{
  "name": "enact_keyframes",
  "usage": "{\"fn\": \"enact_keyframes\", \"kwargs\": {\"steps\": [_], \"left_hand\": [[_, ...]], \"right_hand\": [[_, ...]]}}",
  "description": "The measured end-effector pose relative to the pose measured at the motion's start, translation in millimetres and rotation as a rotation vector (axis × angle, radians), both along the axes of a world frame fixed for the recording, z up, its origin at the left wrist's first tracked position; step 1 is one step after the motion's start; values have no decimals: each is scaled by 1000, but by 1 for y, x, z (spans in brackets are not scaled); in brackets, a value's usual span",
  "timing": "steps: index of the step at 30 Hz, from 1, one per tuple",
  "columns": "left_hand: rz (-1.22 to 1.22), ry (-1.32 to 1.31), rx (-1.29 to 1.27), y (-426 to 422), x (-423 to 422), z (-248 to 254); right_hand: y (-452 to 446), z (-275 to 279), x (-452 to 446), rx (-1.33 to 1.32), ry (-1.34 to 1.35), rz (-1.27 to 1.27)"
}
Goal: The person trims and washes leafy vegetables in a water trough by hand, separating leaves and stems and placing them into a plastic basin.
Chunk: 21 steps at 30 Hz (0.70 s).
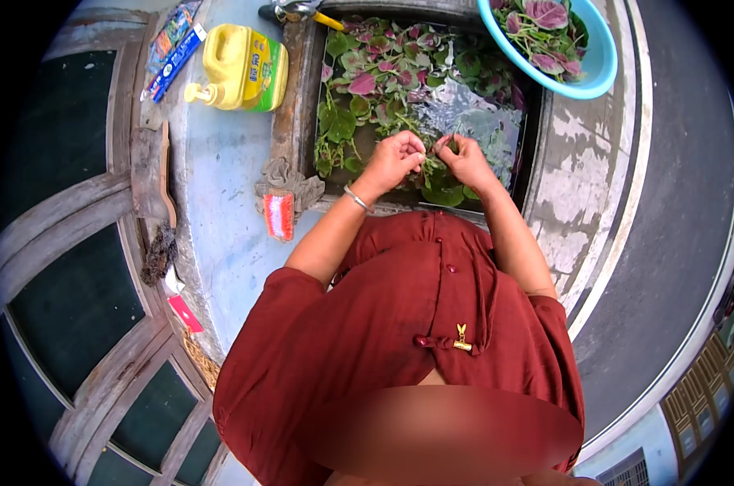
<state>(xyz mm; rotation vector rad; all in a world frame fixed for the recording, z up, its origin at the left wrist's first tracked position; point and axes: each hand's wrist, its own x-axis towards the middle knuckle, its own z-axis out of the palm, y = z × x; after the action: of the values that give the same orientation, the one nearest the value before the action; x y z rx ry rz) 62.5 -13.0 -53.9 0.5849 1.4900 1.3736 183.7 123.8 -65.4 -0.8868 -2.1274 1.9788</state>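
Observation:
A dark rectangular basin [535, 138] holds water and many leafy greens [365, 81], some green and some purple-red. Over its near part my left hand [399, 158] and my right hand [462, 159] are close together but apart. Both have their fingers pinched on thin green stems that show between them. A bracelet circles my left wrist. Large green leaves [444, 188] lie just below my hands. A light blue bowl [597, 57] at the upper right holds more purple and green leaves [545, 36].
Left of the basin stand a yellow detergent bottle [241, 69], a grey rag [300, 188] and a red-and-white brush [278, 216]. A blue package [172, 65] lies beyond the bottle. Framed dark window panes [79, 267] line the left, a road [682, 162] the right.

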Motion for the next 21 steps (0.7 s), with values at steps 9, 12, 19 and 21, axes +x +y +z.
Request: {"fn": "enact_keyframes", "kwargs": {"steps": [9, 12, 19, 21], "left_hand": [[233, -456, -72, -4, -6, -2], [266, -478, -44, -1, -1, -5], [330, -399, -6, 6, 9, -7], [345, -421, 10, 7, 11, -6]], "right_hand": [[7, 23, 14, -699, -43, -158], [2, 23, 11, -766, -35, -57], [-8, 28, -1, -690, -71, -67], [-9, 28, -2, -708, -70, -92]]}}
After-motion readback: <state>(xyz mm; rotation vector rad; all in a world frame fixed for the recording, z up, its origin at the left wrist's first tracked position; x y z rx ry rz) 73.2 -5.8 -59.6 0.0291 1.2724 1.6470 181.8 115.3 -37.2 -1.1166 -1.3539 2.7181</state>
